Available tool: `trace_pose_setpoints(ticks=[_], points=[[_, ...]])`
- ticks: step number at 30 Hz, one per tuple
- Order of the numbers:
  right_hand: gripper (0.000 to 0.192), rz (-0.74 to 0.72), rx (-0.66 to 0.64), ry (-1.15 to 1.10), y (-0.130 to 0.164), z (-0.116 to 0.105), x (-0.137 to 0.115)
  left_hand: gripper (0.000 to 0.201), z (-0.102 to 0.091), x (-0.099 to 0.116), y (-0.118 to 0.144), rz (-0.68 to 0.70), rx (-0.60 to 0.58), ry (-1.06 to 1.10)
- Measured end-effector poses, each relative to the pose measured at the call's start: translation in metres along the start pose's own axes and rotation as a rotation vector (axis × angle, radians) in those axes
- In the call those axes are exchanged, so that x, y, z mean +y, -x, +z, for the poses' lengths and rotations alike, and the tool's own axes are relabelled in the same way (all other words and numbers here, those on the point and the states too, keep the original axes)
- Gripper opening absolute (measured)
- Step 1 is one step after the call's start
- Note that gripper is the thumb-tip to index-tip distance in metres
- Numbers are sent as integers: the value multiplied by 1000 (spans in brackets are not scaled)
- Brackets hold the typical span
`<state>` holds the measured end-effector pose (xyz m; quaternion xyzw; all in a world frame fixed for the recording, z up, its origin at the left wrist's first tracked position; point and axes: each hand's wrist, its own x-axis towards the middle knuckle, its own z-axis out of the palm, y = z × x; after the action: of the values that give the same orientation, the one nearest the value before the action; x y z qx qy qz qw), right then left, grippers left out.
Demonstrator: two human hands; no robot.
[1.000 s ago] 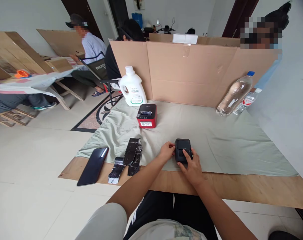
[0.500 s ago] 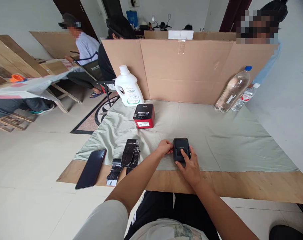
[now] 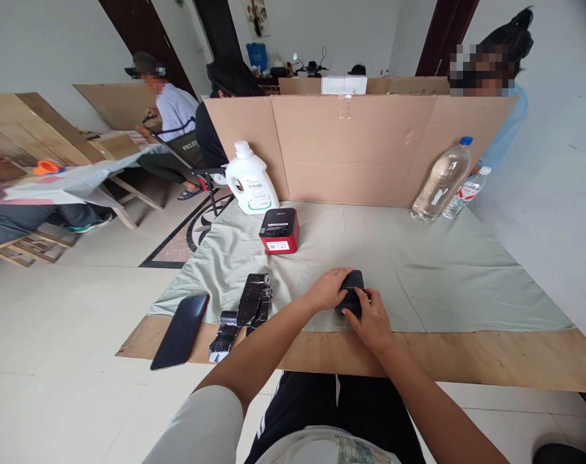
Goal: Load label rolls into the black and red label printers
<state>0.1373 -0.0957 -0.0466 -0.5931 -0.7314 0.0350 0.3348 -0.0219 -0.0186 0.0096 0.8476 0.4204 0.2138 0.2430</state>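
Gripping the black printer (image 3: 351, 291) with both hands — my left hand (image 3: 328, 290) closed over its left side, my right hand (image 3: 371, 317) clasping its near right edge, so it sits between my palms just above the cloth (image 3: 418, 270). Beyond my hands stands the cardboard screen (image 3: 360, 148), well apart. Ahead and to the left of my left hand, a white jug (image 3: 251, 180), then a red printer (image 3: 279, 231) nearer. Far right of my right hand — two bottles (image 3: 440, 180). Left of my left hand lie black ribbon rolls (image 3: 247, 306) and, farther left, a phone (image 3: 181, 330).
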Motion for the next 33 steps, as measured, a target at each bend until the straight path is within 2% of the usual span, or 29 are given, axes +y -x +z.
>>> trace_pose_setpoints(ticks=[2,4,6,7,9,11,13,15,18,20,22,25,29,33], points=[[56,-13,22,-22,3,3,2,62,-6,5,-2,45,-89,-62],[56,-20,38,-40,6,6,4,63,-11,5,-6,29,-134,-85],[55,-15,43,-52,9,8,5,60,-14,2,-10,-13,-128,-51],[55,-12,45,-56,9,8,5,56,-14,-1,-11,-60,-89,-18],[53,-9,50,-68,9,7,4,48,-10,-8,-11,-242,30,63],[48,-1,47,-105,6,6,4,44,-3,-15,-8,-501,92,199],[42,30,38,-178,1,5,5,45,4,-20,-5,-710,47,417],[39,97,36,-265,-6,6,7,48,8,-22,-3,-806,-7,640],[44,297,-3,-394,-18,8,13,49,8,-25,-4,-857,-6,793],[52,434,-59,-461,-25,9,17,47,5,-26,-7,-891,-11,804],[57,502,-110,-495,-31,10,22,46,3,-27,-11,-927,-24,795],[60,518,-152,-503,-36,10,25,42,0,-28,-15,-978,-72,791],[50,510,-134,-494,-36,10,25,44,-2,-28,-16,-992,-99,772],[46,446,-92,-513,-33,10,23,45,2,-26,-10,-875,-48,684]])
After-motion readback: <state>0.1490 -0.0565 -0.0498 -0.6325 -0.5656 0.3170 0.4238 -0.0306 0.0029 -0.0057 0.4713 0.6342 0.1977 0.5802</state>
